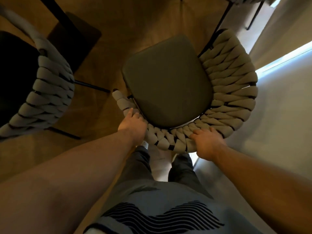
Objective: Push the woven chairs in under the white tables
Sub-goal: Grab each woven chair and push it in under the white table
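A woven chair (233, 92) with a thick pale braided back and a grey-green seat cushion (167, 81) stands right in front of me, seen from above. My left hand (132, 124) grips the left end of its curved back. My right hand (207, 142) grips the braided back on the near right side. A second woven chair (49, 92) with a dark seat stands to the left. No white table top is clearly visible; a dark table base (74, 36) stands on the floor at the upper left.
The floor (148, 19) is wooden. A pale wall or curtain (278, 115) with a bright strip runs along the right. Thin black chair legs (219, 26) show at the top right. My legs (141, 164) are just behind the chair.
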